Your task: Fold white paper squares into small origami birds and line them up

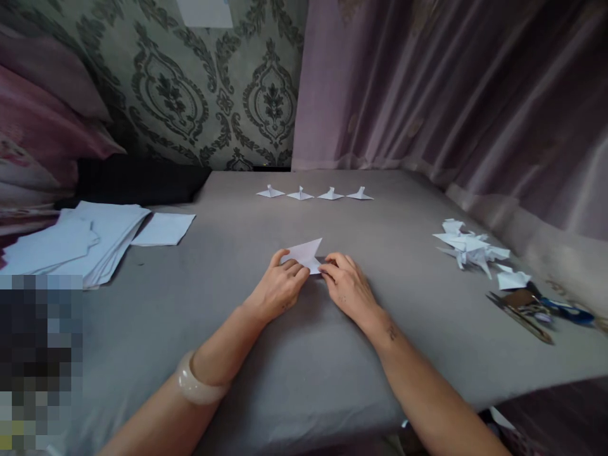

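Note:
A folded piece of white paper [306, 252] with a sharp point toward the back is held just over the middle of the table. My left hand [281, 284] grips its left side, fingers curled over the near edge and partly covering it. At the paper's lower right corner, my right hand [349, 282] pinches with thumb and forefinger. Farther back, several small folded paper figures [300, 194] stand in a row. A pale bangle [199, 383] is on my left forearm.
Stacked white sheets [109, 244] lie at the left, beside a smaller paper piece [165, 228]. A heap of folded paper figures [468, 244] is at the right, near scissors [565, 310] and a thin brown tool [525, 323]. A grey cloth covers the table [228, 209].

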`<action>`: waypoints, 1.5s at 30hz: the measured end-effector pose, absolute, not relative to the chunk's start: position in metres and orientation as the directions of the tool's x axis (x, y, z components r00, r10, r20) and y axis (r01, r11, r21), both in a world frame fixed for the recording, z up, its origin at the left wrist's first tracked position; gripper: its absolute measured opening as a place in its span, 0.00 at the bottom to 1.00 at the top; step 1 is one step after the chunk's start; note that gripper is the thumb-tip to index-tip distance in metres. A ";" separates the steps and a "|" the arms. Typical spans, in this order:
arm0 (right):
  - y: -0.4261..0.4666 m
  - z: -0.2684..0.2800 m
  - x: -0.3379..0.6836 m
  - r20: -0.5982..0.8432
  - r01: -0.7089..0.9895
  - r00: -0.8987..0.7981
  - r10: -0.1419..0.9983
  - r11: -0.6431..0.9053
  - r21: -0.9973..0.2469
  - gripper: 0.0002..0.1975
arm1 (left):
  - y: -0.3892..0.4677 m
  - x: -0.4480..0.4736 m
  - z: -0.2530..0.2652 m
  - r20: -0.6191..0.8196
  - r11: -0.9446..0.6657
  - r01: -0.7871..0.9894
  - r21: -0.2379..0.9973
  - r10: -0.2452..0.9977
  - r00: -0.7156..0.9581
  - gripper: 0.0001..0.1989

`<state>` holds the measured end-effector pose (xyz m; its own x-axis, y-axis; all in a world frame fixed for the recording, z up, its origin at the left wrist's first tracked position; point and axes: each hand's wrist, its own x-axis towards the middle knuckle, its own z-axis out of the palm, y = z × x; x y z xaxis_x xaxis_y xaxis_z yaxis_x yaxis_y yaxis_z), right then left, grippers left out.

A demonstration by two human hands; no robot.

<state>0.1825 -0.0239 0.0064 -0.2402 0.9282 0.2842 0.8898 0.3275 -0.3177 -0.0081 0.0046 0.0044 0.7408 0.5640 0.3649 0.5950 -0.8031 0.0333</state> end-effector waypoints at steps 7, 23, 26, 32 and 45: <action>-0.025 0.004 0.178 0.261 0.896 -0.195 0.945 0.280 -0.344 0.10 | 0.006 -0.006 0.002 0.397 -0.753 0.652 0.092 0.628 0.669 0.10; -0.018 -0.008 0.176 0.294 0.897 -0.052 0.954 0.174 -0.406 0.05 | 0.016 0.007 0.000 0.402 -0.653 0.747 0.125 0.722 0.563 0.12; -0.018 -0.007 0.178 0.273 0.890 -0.057 0.960 0.173 -0.423 0.04 | 0.019 0.009 0.000 0.376 -0.655 0.746 0.117 0.725 0.578 0.12; -0.023 0.004 0.184 0.326 0.840 -0.095 0.941 0.252 -0.481 0.14 | 0.021 0.010 -0.001 0.349 -0.668 0.731 0.136 0.723 0.596 0.11; -0.050 0.020 0.159 0.183 0.928 -0.262 0.948 0.299 -0.221 0.14 | 0.020 0.006 -0.006 0.361 -0.615 0.768 0.178 0.767 0.530 0.12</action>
<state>0.1591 -0.0504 0.0199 -0.2618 0.9476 0.1830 0.9282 0.2991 -0.2212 0.0061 0.0202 -0.0059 0.5304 0.7670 0.3611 0.7683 -0.6150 0.1778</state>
